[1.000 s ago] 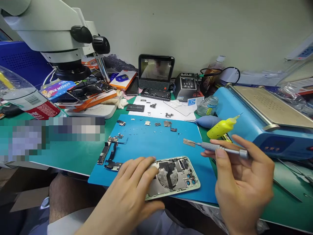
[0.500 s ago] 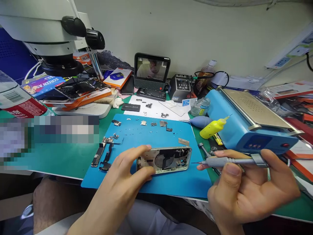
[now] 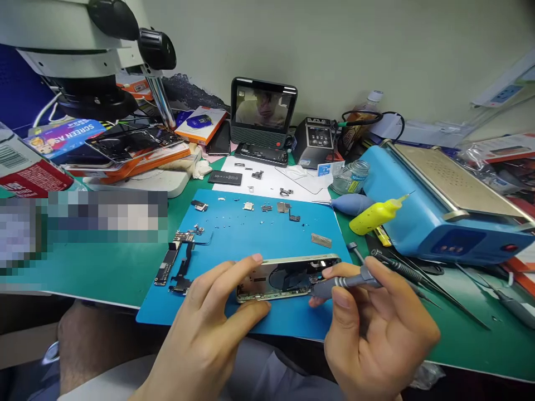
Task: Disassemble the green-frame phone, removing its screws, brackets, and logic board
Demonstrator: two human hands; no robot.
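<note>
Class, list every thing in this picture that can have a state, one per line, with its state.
Left hand: gripping the phone housing
Right hand: gripping the screwdriver
Phone housing: open, tilted, inner side showing
Screwdriver: held at the housing, tip not visible
Smart display: screen lit
Phone battery: loose, lying flat
Yellow squeeze bottle: lying on its side
White-capped bottle: capped

Bare blue mat (image 3: 259, 240) leaves passage beyond the phone housing (image 3: 282, 278); yellow bottle (image 3: 376, 218) and blue machine (image 3: 412, 214) obstruct the right.
</note>
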